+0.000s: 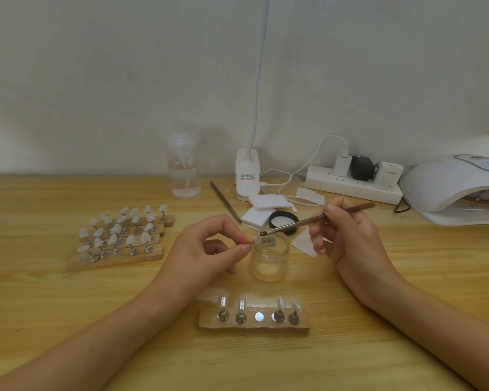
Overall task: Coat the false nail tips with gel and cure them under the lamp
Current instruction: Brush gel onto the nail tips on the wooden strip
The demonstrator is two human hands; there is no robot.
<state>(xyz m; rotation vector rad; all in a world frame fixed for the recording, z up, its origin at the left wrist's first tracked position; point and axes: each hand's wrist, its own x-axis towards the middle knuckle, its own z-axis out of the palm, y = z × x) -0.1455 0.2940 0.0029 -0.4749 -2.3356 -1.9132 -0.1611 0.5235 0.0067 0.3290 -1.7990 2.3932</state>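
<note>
Jar stands behind nail strip; stacked strips left, lamp right.

Home nail-art desk, curing lamp, racks of nail tips

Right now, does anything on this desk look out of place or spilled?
No spill shows. The near wooden holder has one bare middle disc among four stands; the left hand pinches a nail tip stand by the jar, which likely explains it.
</note>
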